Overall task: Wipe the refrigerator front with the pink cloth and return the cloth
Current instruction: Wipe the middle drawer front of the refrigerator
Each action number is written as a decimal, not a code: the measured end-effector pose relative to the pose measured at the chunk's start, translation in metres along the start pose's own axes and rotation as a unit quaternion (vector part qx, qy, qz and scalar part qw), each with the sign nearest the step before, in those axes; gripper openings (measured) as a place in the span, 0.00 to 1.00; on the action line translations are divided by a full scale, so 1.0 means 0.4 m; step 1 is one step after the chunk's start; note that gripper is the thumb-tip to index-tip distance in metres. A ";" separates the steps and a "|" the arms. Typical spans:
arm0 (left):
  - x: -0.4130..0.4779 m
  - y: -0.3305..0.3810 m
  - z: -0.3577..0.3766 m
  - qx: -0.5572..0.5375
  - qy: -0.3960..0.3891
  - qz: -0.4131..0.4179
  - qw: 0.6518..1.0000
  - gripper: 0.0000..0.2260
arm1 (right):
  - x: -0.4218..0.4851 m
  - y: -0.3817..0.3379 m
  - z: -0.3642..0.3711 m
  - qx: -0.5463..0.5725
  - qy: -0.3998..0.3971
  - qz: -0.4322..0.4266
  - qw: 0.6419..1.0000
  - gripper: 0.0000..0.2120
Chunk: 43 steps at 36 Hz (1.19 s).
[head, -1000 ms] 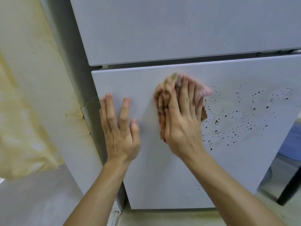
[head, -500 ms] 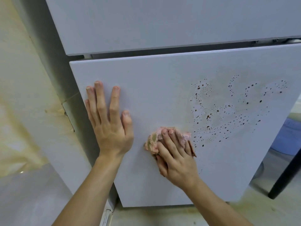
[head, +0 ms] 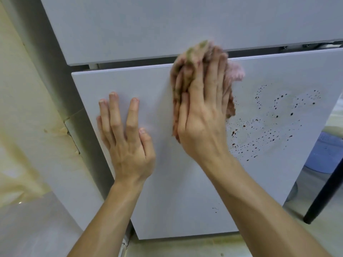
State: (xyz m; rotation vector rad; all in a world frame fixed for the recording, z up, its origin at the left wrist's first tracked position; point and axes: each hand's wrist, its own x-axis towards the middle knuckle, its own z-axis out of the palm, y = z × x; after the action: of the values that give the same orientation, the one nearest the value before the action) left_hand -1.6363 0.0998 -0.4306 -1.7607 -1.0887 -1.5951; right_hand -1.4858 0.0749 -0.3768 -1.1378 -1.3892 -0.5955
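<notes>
The pink cloth [head: 187, 71], stained brown-green, is bunched at the top edge of the white refrigerator's lower door [head: 185, 197]. My right hand [head: 202, 117] lies flat over the cloth and presses it to the door with fairly straight fingers. To its left, my left hand [head: 126, 140] rests flat on the door with fingers spread, holding nothing. Dark brown splatter spots [head: 274, 121] cover the door's right part, just right of the cloth. The upper door [head: 167, 25] sits above a narrow gap.
A yellow-stained wall [head: 22, 117] stands at the left, close to the fridge side. At the right, a blue plastic basket [head: 330, 154] and a black leg [head: 324, 193] stand on the floor. Pale floor tiles [head: 185, 247] run below the door.
My right hand has swept the cloth up from the lower middle of the door to its top edge, its fingers straightening. The left hand stays flat on the door.
</notes>
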 end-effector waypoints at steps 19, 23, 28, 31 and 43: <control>-0.089 0.053 0.027 -0.067 -0.048 -0.001 0.997 0.23 | -0.406 0.259 -0.011 -0.098 -0.137 -0.184 0.968 0.21; -0.083 0.061 0.022 -0.053 -0.044 -0.004 0.998 0.24 | -0.365 0.244 -0.025 -0.110 -0.134 -0.179 0.968 0.28; -0.065 0.077 0.027 -0.047 -0.048 0.009 0.998 0.25 | -0.192 0.165 -0.037 -0.072 -0.077 -0.081 0.991 0.36; -0.048 0.097 0.036 -0.058 -0.045 0.007 0.997 0.24 | -0.073 0.121 -0.051 -0.023 -0.038 -0.042 0.998 0.34; -0.049 0.131 0.066 -0.047 -0.013 -0.017 0.999 0.25 | -0.249 0.230 -0.022 -0.069 -0.023 -0.083 0.994 0.29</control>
State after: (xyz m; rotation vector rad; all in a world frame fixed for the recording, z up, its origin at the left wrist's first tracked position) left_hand -1.5776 0.0887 -0.4474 -1.8380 -1.0761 -1.6736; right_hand -1.4168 0.0752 -0.4940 -1.1583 -1.5119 -0.7989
